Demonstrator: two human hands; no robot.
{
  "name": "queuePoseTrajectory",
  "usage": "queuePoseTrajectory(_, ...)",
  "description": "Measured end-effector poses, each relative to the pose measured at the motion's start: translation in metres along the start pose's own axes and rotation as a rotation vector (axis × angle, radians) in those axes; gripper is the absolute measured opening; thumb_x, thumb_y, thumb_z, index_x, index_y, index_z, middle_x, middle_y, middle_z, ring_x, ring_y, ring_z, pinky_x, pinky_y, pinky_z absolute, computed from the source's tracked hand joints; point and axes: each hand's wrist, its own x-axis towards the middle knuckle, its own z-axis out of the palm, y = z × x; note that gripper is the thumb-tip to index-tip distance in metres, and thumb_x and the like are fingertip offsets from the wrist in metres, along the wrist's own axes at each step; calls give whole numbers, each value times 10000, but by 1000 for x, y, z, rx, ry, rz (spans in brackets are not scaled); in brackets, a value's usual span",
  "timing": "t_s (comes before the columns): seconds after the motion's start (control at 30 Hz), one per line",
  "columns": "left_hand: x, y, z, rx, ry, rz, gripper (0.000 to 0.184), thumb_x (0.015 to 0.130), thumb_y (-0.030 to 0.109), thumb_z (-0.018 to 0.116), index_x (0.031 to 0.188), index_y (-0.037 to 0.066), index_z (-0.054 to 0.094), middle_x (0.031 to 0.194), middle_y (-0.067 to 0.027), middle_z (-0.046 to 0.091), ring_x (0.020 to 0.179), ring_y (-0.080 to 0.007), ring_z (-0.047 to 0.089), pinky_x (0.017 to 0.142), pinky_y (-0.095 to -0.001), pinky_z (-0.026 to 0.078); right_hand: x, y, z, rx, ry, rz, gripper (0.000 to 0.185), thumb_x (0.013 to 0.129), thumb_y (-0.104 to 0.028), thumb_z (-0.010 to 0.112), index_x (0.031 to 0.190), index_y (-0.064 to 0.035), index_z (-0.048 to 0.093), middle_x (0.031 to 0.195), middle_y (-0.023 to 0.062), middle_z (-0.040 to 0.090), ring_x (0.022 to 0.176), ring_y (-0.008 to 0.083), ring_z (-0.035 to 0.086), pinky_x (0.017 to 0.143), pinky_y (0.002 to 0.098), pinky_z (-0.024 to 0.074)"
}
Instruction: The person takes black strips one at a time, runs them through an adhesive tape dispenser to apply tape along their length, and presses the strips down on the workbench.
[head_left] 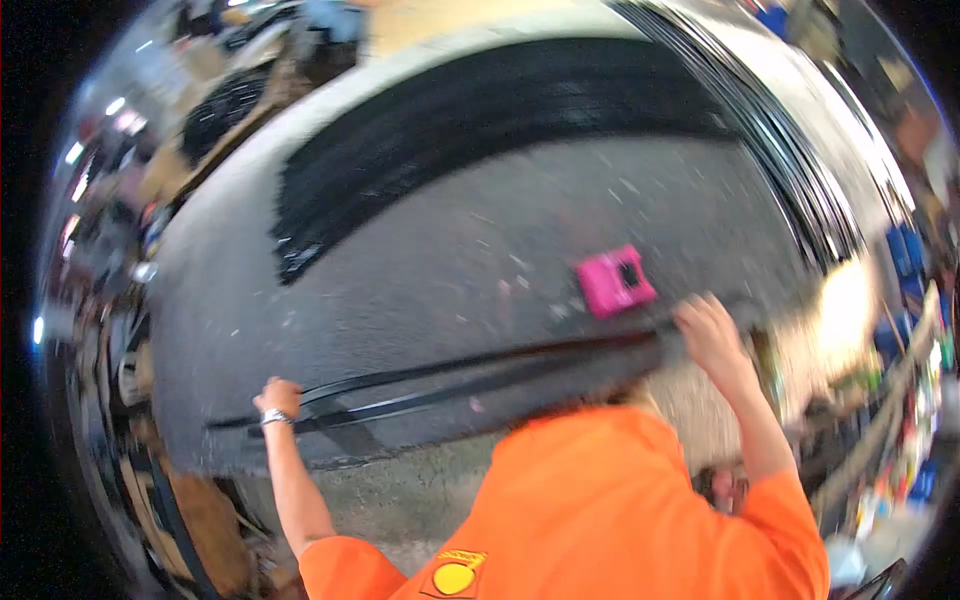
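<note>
A long, narrow black strip [420, 373] stretches over the near edge of the dark worktable [420, 285]. My left hand [279, 398], with a band at the wrist, is closed on the strip toward its left end. At the right, my right hand [708, 330] has its fingers pinched around the strip near the other end. A second dark band [440, 393] runs just below; whether it is another strip or a shadow I cannot tell. Beyond the strip, left of my right hand, lies a bright pink object [606, 284] with a black part.
A wide row of black strips [480, 105] covers the far side of the table. More long black strips [765, 130] lie in a bundle at the right edge. Cluttered shelves and goods [905, 250] stand farther right, blurred. Brown cardboard [212, 530] is below left.
</note>
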Motion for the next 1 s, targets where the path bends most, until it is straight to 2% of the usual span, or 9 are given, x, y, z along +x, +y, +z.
queuePoseTrajectory(0.07, -4, 29, -16, -185, 132, 117, 270, 889, 217, 721, 1156, 229, 762, 1215, -68, 686, 1157, -282, 648, 932, -509, 519, 12, -30, 10, 135, -12, -19, 165, 752, -29, 637, 899, -100, 657, 887, 70, 623, 873, 322, 595, 763, 437, 495)
queuePoseTrajectory(0.13, -12, 105, -26, -514, 437, 529, 348, 879, 179, 738, 1224, 140, 720, 1233, -133, 675, 1164, -340, 635, 972, -486, 517, 33, -61, 15, 211, 117, -95, 193, 716, -12, 638, 882, -111, 641, 893, 53, 618, 859, 298, 586, 737, 428, 487)
queuePoseTrajectory(0.17, -43, 163, -57, -676, 471, 679, 417, 862, 186, 754, 1265, 98, 692, 1242, -177, 667, 1175, -367, 623, 1001, -453, 508, 39, -65, 33, 203, 113, -112, 177, 708, -19, 650, 854, -114, 618, 873, 48, 598, 862, 289, 583, 734, 430, 487)
queuePoseTrajectory(0.27, -104, 282, -104, -807, 496, 1131, 513, 845, 173, 766, 1345, 126, 663, 1201, -143, 675, 1126, -342, 638, 946, -448, 515, 62, -92, 34, 131, 70, -112, 173, 697, -49, 687, 838, -118, 614, 889, 57, 579, 934, 271, 572, 758, 410, 482)
queuePoseTrajectory(0.33, -122, 318, -105, -752, 412, 1229, 493, 868, 122, 737, 1355, 144, 665, 1096, -100, 676, 1009, -303, 651, 866, -445, 512, 75, -102, 34, 107, 93, -127, 136, 728, -83, 692, 838, -124, 624, 903, 49, 587, 942, 257, 576, 770, 397, 476)
queuePoseTrajectory(0.37, -124, 329, -99, -799, 450, 1252, 490, 880, 41, 697, 1355, 160, 671, 1002, -72, 652, 910, -269, 639, 802, -427, 503, 79, -105, 37, 101, 101, -130, 115, 746, -97, 688, 839, -126, 628, 906, 46, 590, 944, 252, 577, 774, 393, 475)
queuePoseTrajectory(0.63, -122, 331, -91, -657, 776, 1055, 595, 843, -64, 650, 1373, 206, 670, 1035, -81, 643, 907, -267, 627, 797, -394, 520, 99, -114, 64, 142, 131, -144, 79, 805, -130, 668, 871, -123, 626, 933, 45, 584, 951, 243, 581, 795, 388, 475)
queuePoseTrajectory(0.87, -129, 352, -103, -629, 776, 1083, 548, 844, -40, 579, 1345, 158, 682, 1057, -92, 645, 931, -308, 622, 792, -429, 502, 93, -96, 68, 78, 32, -112, 113, 833, -153, 639, 937, -111, 652, 1005, 71, 607, 1000, 253, 590, 817, 405, 486)
queuePoseTrajectory(1.0, -127, 383, -100, -664, 823, 1057, 570, 819, -21, 618, 1332, 214, 698, 1031, -56, 643, 895, -286, 624, 738, -421, 484, 92, -70, 60, 37, 48, -75, 154, 827, -154, 648, 976, -115, 651, 1006, 56, 600, 997, 238, 589, 824, 402, 469)
